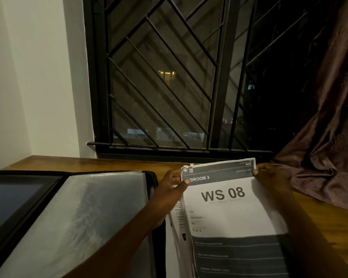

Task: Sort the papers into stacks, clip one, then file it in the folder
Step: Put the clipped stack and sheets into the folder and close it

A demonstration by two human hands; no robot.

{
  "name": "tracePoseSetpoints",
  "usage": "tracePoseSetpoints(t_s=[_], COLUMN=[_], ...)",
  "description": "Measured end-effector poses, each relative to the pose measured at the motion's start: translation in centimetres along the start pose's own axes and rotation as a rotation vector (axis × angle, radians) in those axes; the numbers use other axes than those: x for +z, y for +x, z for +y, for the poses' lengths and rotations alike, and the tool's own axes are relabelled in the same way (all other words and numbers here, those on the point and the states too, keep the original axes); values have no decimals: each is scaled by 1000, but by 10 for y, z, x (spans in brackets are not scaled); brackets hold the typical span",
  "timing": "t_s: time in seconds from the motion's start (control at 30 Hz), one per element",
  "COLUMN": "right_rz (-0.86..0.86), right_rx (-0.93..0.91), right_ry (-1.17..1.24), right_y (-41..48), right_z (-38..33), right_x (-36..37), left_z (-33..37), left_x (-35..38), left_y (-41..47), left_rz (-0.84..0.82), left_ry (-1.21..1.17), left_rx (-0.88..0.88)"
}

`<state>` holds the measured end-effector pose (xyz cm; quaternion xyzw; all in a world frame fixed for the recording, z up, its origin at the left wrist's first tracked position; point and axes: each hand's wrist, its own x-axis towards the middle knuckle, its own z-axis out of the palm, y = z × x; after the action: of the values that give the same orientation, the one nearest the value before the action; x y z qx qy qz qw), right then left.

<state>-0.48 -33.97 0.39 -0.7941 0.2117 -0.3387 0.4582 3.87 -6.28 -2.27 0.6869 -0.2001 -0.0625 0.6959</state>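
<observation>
A bundle of printed papers [229, 213], its top sheet reading "WS 08", is held up over the wooden table [78, 163]. My left hand [172, 187] pinches the bundle's upper left corner, thumb on the front. The upper right corner is pinched by my right hand [269, 175]. More sheets [176, 223] lie beneath, to the left of the bundle. An open black folder [78, 217] with clear plastic sleeves lies at the left, its top sleeve showing no paper. No clip is visible.
A barred dark window [169, 77] stands right behind the table's far edge. A brown curtain [325, 137] drapes onto the table at the right. A white wall [34, 77] is at the left.
</observation>
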Motion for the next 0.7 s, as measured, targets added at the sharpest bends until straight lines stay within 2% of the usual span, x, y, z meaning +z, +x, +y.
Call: tracePoseSetpoints(t_s=[0.13,0.3,0.47,0.57,0.7], right_rz=[-160,-106,-26,-38,92], right_rx=[87,-7,-183,-107,-43], right_ry=[-105,-32,-69,-25,98], right_y=[4,-5,-1,-1,4], right_z=[19,8,0,-2,-16], right_x=[7,6,0,0,1], left_z=[-1,3,13,17,26], left_x=[-3,-5,-8,-11,-13], left_y=[1,-1,-1,-2,-11], left_rz=[27,42,71,14,-168], left_ry=[-38,-48,-70,-151,-199], left_rx=[-41,-48,-57,-58,-104])
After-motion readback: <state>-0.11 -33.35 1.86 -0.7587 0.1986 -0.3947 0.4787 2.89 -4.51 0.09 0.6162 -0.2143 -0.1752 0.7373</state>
